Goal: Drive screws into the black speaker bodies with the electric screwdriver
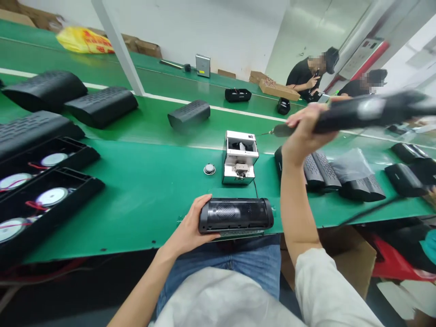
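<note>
My left hand (pixel 195 223) grips the left end of a black speaker housing (pixel 236 214) at the bench's front edge, thumb below and fingers over the top. A perforated panel shows on the housing's upper face. Raised to the right, my right hand (pixel 304 129) is wrapped round a black electric screwdriver (pixel 361 111), blurred by motion. Its thin bit points left, above a white screw feeder (pixel 240 159). Beside the feeder lies a small round metal part (pixel 209 169).
Open housings with white round speakers (pixel 52 196) and closed black housings (pixel 102 106) stand left. More grey-black housings (pixel 325 170), some under clear plastic, sit right. Across the green bench (pixel 143 181), two people (pixel 308 75) work near a cardboard tray (pixel 279 89). A white post (pixel 117 45) rises at back left.
</note>
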